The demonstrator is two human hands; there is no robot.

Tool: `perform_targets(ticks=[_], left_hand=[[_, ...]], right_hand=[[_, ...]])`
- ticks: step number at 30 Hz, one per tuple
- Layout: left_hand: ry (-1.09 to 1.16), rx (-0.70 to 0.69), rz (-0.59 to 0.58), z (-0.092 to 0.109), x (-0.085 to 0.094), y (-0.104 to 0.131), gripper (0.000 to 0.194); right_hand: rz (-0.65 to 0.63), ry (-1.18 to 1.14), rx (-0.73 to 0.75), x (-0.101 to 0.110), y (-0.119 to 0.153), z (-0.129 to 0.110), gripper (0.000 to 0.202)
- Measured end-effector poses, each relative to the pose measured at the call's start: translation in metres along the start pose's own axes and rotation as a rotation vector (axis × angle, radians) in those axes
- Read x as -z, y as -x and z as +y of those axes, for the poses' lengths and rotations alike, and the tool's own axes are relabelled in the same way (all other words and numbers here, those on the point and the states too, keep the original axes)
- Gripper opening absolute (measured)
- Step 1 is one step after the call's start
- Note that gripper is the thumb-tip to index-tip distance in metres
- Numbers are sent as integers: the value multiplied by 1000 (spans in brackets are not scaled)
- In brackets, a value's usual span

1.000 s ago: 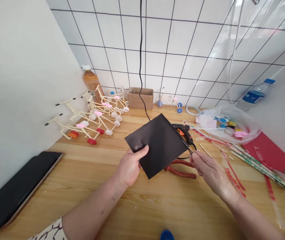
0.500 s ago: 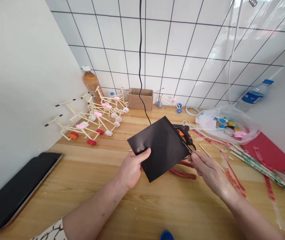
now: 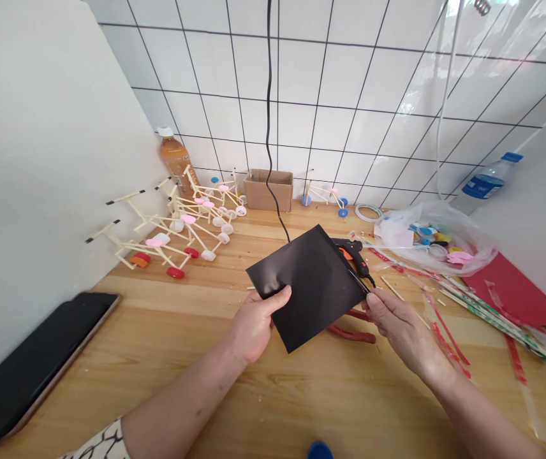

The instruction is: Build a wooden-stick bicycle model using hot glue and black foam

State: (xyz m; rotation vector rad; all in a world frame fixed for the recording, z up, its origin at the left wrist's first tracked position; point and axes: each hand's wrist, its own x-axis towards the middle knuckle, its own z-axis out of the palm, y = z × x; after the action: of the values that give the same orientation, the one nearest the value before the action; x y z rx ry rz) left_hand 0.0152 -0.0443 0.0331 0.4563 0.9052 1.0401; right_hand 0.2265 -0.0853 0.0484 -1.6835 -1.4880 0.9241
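Note:
A black square sheet [image 3: 309,287] is held tilted above the wooden table. My left hand [image 3: 256,322] grips its lower left edge, thumb on top and fingers underneath. My right hand [image 3: 395,322] is closed on a thin dark tool with slim metal blades, which looks like scissors [image 3: 358,280], lying along the sheet's right edge. Behind that edge lies a black and orange glue gun [image 3: 356,255]. Red-handled pliers [image 3: 352,333] rest under the sheet's lower right side, partly covered by it.
Stick frames with bottle-cap wheels [image 3: 182,223] stand at the left, near a tea bottle [image 3: 177,159]. A cardboard box [image 3: 269,191] is by the tiled wall. A bag of caps [image 3: 435,245], red sheet [image 3: 516,287] and phone [image 3: 38,363] lie around.
The black sheet has shifted slightly right and down with my left hand. The tool's blades lie closer together along its right edge. My right hand has barely moved.

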Motion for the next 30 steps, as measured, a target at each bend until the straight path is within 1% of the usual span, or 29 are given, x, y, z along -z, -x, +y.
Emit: perform_targets(ticks=[6, 10, 13, 17, 26, 30], left_hand=[[-13, -1, -3, 0, 0, 1, 28], [-30, -10, -44, -2, 1, 2, 27], [-46, -7, -65, -5, 2, 1, 27], [-49, -5, -77, -7, 2, 2, 26], [-63, -4, -106, -10, 1, 2, 26], [-72, -10, -106, -10, 1, 2, 25]], right_hand=[[5, 13, -2, 0, -1, 4, 39], [5, 59, -3, 0, -2, 3, 38], [32, 68, 24, -1, -2, 1, 38], [63, 58, 58, -1, -2, 0, 38], [53, -21, 49, -2, -2, 5, 38], [52, -46, 41, -3, -2, 3, 39]])
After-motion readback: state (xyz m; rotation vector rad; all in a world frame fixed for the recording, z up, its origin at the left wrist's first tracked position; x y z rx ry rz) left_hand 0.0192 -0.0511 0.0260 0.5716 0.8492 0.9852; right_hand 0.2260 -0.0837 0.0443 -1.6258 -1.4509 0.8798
